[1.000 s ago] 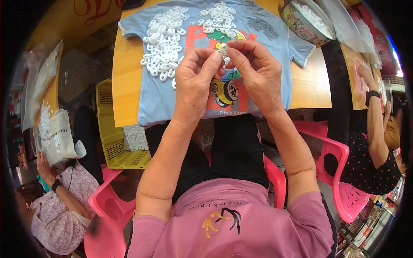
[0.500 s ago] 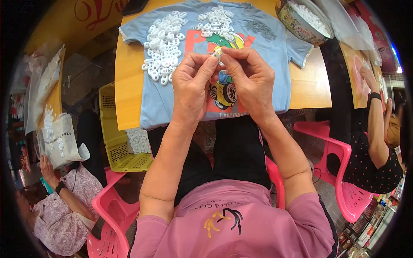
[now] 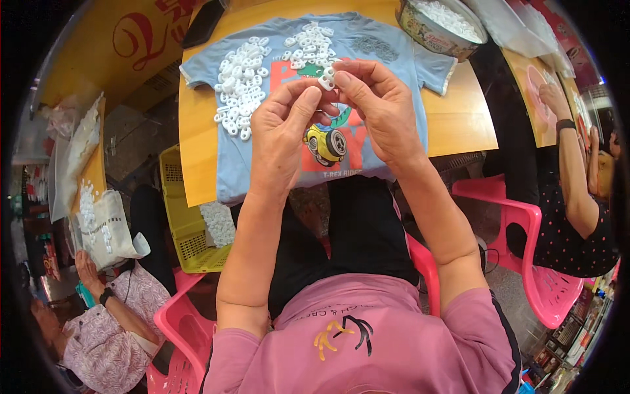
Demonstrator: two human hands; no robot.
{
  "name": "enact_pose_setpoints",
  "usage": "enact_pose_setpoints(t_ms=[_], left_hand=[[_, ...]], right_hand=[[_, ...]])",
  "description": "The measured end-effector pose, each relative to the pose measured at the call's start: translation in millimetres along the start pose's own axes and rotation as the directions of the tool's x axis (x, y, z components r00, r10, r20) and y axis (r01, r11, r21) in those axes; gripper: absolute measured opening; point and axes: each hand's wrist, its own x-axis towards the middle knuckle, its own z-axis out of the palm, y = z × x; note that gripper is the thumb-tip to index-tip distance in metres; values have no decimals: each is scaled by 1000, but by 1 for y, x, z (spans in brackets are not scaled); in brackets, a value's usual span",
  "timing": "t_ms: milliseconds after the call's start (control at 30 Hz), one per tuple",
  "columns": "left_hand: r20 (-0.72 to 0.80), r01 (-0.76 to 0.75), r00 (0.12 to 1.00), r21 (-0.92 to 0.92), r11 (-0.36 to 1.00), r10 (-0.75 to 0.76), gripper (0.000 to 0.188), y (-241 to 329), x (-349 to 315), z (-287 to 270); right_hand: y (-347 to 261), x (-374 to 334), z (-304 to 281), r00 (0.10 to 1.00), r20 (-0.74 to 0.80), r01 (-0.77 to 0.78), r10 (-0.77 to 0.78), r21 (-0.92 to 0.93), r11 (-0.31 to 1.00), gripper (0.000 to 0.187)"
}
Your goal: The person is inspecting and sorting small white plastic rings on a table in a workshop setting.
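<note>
Between thumb and index finger, my right hand [image 3: 375, 108] pinches a small white plastic piece with holes [image 3: 326, 80], raised above the shirt. My left hand [image 3: 283, 121] is close beside its left side, thumb and index finger curled together; whatever is between them is hidden. Under both hands a light blue T-shirt [image 3: 252, 164] with a cartoon print lies spread on the table. Similar white holed pieces form a long pile [image 3: 241, 85] on the shirt's left and a smaller pile [image 3: 312, 44] at its top centre. A patch of small dark grey bits [image 3: 375, 47] lies at upper right.
A round tin of white pieces [image 3: 403, 25] stands at the table's far right. A dark flat object [image 3: 203, 23] lies far left. A yellow crate [image 3: 180, 217] is below the table's left edge. People sit on both sides, by pink chairs [image 3: 525, 223].
The white piece now shows more plainly in my right fingers, while my left fingertips have eased slightly off it. The whole view has shifted a little.
</note>
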Motion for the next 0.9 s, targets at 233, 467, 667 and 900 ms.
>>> enact_pose_setpoints(t_ms=[233,467,667,900], left_hand=[[-17,-143,990,19,990,143,22,-2,-12,-3],[45,-303,952,53,951,301,53,-16,-31,7],[206,-255,946,-2,967,250,58,-9,-44,0],[251,-212,934,-177,961,253,65,-1,-67,9]], right_hand=[[-14,-14,1,997,49,-69,63,116,991,20],[-23,-33,12,986,139,-119,92,205,971,19],[-33,-52,24,972,206,-156,114,202,967,18],[-29,-76,31,970,233,-118,75,179,977,16]])
